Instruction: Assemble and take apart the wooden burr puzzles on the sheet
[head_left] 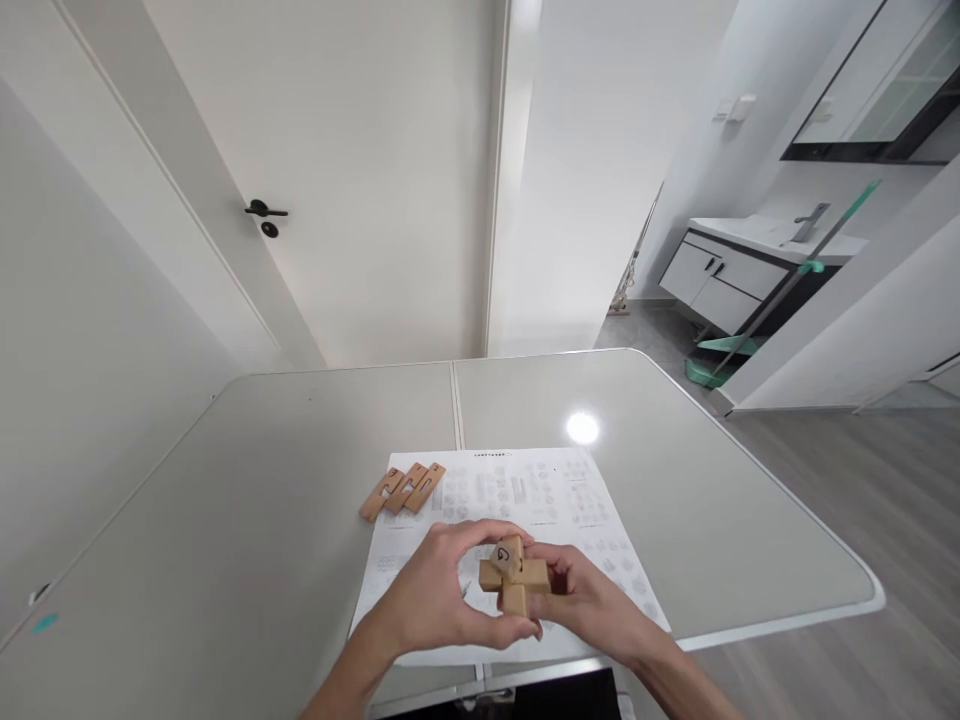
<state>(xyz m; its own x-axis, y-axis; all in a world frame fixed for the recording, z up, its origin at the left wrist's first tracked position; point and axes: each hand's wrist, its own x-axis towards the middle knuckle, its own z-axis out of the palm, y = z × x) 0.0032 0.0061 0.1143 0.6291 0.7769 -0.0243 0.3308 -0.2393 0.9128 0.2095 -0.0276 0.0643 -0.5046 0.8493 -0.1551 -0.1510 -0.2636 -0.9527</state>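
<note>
Between my two hands is a wooden burr puzzle [531,576], made of interlocked blocks that cross each other; one block end bears a dark letter like a G. My left hand [442,585] curves around it, thumb below and fingers at the top. From the other side my right hand [585,600] grips it, with fingers and thumb closed on its right part. Some fingertips are hidden behind the blocks. The puzzle is held above a printed sheet [615,560] with rows of small faint diagrams.
Three flat wooden pieces with cut-outs [403,490] lie overlapping at the sheet's upper left. The pale folding table [247,500] has a seam down its middle. Beyond it are a white door [360,150], a sink cabinet [724,275] and a green broom [810,265] with a dustpan.
</note>
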